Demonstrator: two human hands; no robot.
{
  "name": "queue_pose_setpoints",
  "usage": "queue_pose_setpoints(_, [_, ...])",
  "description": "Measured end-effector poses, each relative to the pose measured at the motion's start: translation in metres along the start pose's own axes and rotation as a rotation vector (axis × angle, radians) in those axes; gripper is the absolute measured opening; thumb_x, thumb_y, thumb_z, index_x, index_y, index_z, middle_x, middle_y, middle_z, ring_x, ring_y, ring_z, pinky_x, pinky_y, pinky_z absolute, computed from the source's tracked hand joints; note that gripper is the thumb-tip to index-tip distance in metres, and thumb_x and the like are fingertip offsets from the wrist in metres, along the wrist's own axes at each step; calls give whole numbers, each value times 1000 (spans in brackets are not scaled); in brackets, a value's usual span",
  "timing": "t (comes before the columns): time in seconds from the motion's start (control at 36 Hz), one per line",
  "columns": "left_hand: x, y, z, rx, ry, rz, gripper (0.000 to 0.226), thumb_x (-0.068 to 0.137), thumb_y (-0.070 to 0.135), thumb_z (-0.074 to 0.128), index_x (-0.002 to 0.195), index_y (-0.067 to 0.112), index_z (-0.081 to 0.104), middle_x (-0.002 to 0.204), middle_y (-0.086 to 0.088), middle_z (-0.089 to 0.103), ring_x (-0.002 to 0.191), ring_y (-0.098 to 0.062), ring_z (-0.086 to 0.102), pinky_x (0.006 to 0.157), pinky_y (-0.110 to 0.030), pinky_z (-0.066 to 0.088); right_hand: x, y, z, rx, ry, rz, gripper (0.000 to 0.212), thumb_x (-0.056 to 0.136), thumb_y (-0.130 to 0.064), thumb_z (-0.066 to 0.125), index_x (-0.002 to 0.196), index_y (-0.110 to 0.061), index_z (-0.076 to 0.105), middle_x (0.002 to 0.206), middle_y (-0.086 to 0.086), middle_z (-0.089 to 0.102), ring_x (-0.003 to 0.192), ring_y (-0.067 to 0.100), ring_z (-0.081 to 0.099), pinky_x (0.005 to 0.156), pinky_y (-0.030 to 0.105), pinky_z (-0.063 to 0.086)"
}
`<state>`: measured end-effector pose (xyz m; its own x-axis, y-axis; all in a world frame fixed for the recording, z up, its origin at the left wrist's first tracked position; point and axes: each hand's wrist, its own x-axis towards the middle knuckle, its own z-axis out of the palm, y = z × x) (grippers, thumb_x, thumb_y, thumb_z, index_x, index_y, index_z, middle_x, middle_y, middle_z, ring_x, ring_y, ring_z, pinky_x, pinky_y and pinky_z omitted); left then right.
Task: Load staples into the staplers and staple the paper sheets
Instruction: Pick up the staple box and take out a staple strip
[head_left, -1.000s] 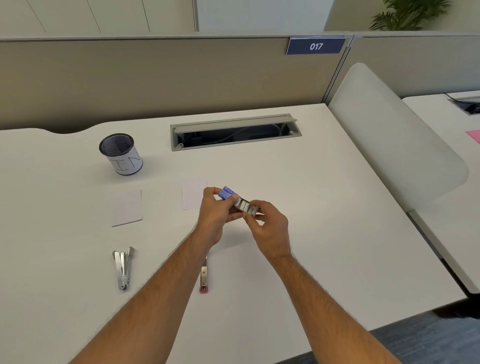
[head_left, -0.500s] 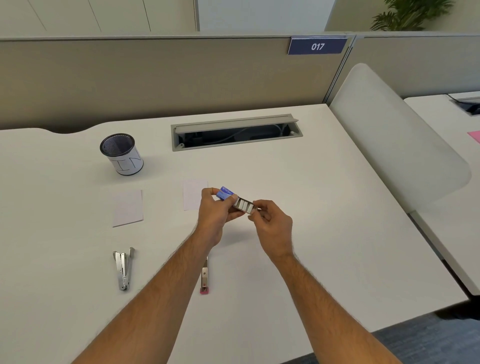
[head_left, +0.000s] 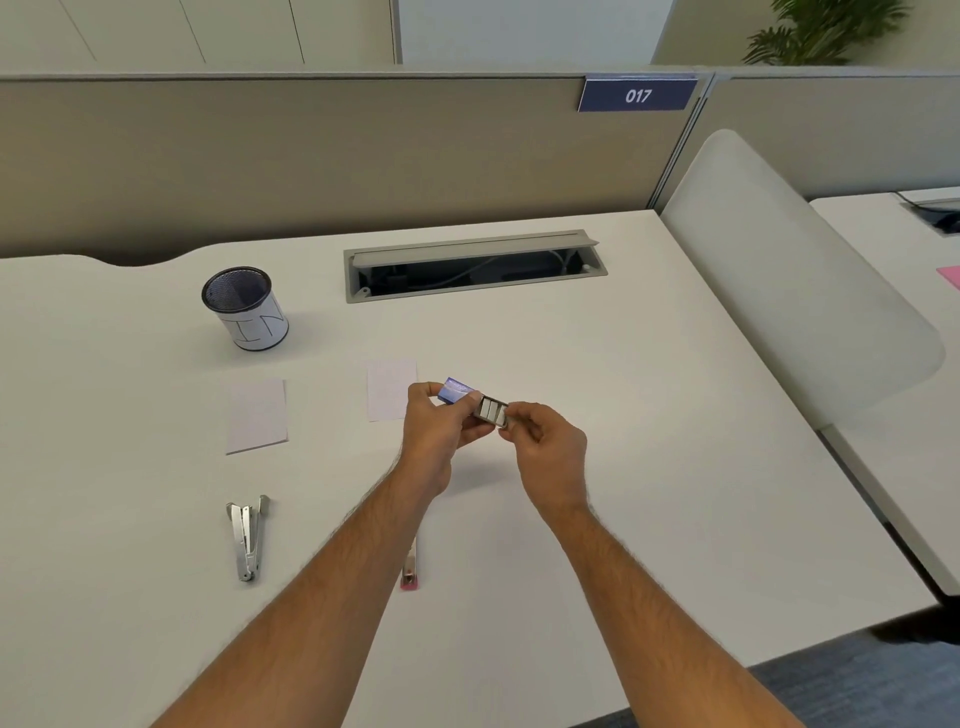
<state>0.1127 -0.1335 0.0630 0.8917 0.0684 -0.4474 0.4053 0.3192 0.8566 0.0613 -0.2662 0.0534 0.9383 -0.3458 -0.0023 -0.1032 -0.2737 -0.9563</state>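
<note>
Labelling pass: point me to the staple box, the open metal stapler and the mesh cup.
staple box (head_left: 455, 391): head view, blue sleeve top.
open metal stapler (head_left: 247, 535): head view, middle of its arms.
mesh cup (head_left: 258, 326): head view, white label.

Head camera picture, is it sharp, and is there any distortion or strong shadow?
Head view: wide-angle bending curves the desk edge and partition top; light is soft and even, with only a faint shadow under the hands; the staple box and silver stapler look fairly sharp, box print unreadable.
</note>
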Motion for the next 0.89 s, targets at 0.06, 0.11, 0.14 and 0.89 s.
queue_pose_setpoints(0.06, [0,-1,0,2,10,9,35,92,5,74,108,17,46,105,-20,73,72,-25,79,75,-37,66,0,-1,0,-97,-18,-86,22,92,1,58,96,-13,74,90,-5,75,85,15,71,79,27,56])
queue_pose_setpoints(0.11, [0,-2,0,1,14,19,34,92,4,73,108,16,46,106,-22,73,71,-24,78,79,-41,65,-1,-3,0,-215,-25,-200,21,92,1,57,95,-13,73,91,-6,72,82,12,64,74,22,50])
queue_pose_setpoints(0.14, [0,-2,0,0,14,23,33,92,4,73,108,15,46,107,-23,73,70,-24,78,80,-42,65,-2,-4,0,-271,-22,-255,21,92,1,57,96,-12,73,93,-6,72,82,10,62,74,20,47])
queue_pose_setpoints(0.89, [5,0,-3,87,34,37,37,91,4,74,114,14,48,110,-19,71,66,-17,76,79,-42,66,6,-6,5,-303,-54,-274,11,94,-8,63,99,-13,72,97,-4,67,86,7,64,74,32,57])
